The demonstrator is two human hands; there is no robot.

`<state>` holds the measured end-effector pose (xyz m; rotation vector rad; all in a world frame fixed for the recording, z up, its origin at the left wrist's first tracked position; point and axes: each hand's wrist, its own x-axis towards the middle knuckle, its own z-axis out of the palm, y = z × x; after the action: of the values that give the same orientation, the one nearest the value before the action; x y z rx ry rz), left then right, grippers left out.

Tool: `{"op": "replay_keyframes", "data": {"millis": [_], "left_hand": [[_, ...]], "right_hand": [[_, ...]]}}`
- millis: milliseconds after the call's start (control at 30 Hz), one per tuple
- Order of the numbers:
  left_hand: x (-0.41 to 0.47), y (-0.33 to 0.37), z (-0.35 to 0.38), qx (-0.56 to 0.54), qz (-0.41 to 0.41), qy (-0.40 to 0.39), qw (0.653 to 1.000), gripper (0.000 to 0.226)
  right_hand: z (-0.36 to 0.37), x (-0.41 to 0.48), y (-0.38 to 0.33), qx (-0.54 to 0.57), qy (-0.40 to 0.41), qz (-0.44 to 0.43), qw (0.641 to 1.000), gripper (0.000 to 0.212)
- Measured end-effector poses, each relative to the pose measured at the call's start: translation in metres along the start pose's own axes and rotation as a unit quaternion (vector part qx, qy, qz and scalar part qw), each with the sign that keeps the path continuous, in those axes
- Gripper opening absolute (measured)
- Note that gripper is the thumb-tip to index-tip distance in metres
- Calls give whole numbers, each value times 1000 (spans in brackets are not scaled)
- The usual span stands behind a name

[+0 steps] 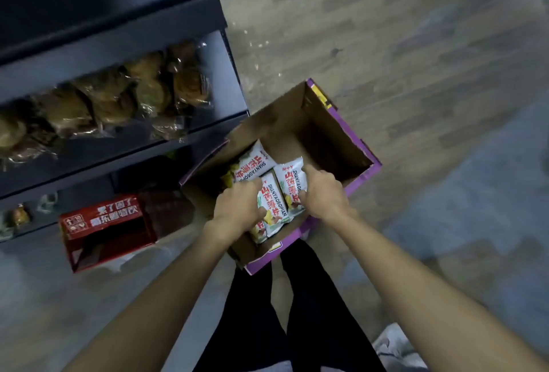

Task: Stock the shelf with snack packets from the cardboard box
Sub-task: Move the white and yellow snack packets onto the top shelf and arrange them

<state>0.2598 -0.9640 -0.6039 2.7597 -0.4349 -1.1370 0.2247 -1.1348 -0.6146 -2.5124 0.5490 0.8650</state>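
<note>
Hands, 2, both reaching down into the box (335, 140), arms extended, backs of hands up.
- Left hand (237, 208): fingers curled over the left edge of the middle packet (273, 205), gripping it.
- Right hand (323, 193): thumb and fingers pinch the right packet (290, 178) along its right side.

Box, 1: cardboard, purple outside, flaps open, standing just beyond the person's legs (309, 312). Its left corner lies near the end of the shelf (124, 161). Its far half shows bare cardboard with room above it.

Packets, 3 plainly seen: white with red lettering, all in the near half of the box.
- The middle and right packets lie side by side, touching.
- The far packet (255, 164) lies tilted at the left wall, untouched by either hand.
- A further edge shows under the left hand; it is too hidden to count.

Shelf, 1: dark, at left, several tiers. One tier holds a row of bagged pastries (133, 95), too blurred to count.

Red carton (104, 229), 1: near the shelf's base, open side facing near.

Floor (401, 45): wood-pattern, open to the right and far of the box.
</note>
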Motion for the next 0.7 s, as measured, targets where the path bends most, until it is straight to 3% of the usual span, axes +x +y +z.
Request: {"op": "replay_keyframes", "data": {"millis": [133,233,333,467,600,700], "left_hand": [[28,-5,48,-64,-45,-54,995,43],[43,-7,79,-171,-112,-99,974,54],[55,-6,111,-232,-149,-83,958,63],[75,4,139,-218,-163,-50,961,69],[94,16,152,-183,-193,-93,959,95],[106,21,159,-184,-209,-96,956,98]], "right_hand": [[39,28,10,20,-35,29,999,40],[60,53,17,14,-36,33,999,39],[82,78,24,7,-61,46,997,61],[112,100,25,-8,-116,41,992,78],[138,115,28,-14,-152,69,986,82],[147,123,32,-28,-168,86,982,91]]}}
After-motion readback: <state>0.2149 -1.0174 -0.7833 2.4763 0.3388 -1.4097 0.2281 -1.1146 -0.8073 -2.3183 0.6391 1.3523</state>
